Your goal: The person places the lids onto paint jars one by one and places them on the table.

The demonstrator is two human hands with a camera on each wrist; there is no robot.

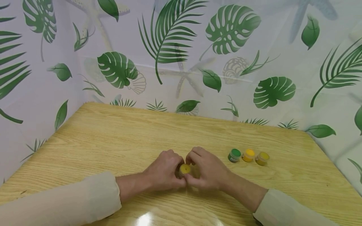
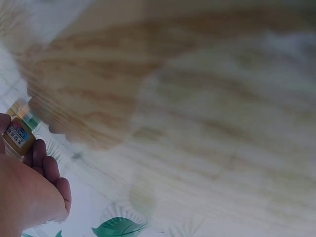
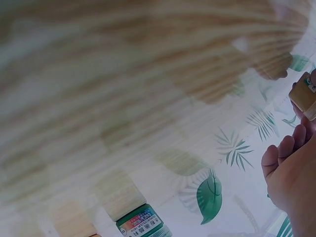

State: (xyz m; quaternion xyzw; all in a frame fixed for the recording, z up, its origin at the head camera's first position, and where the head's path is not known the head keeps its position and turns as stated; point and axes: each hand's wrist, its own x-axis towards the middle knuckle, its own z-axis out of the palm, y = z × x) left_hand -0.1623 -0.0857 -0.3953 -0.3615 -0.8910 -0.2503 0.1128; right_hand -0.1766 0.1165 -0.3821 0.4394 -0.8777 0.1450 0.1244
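Note:
A small mustard-yellow paint jar (image 1: 185, 169) stands upright between both hands near the front middle of the table. My left hand (image 1: 165, 172) grips it from the left, forefinger at the far side and thumb at the near side. From the right, my right hand (image 1: 210, 170) curls round the same jar, its thumb low at the near side and its bent fingers meeting the left fingertips. The left wrist view shows the jar's printed label (image 2: 19, 136) between left thumb and fingers. At the right wrist view's edge, the jar (image 3: 302, 98) appears above the curled right fingers.
Right of the hands, a green paint jar (image 1: 234, 155), an orange-yellow one (image 1: 248, 155) and an olive-yellow one (image 1: 262, 158) stand in a row on the wooden table (image 1: 135, 135). A leaf-patterned cloth (image 1: 181, 75) hangs behind the table and on its sides.

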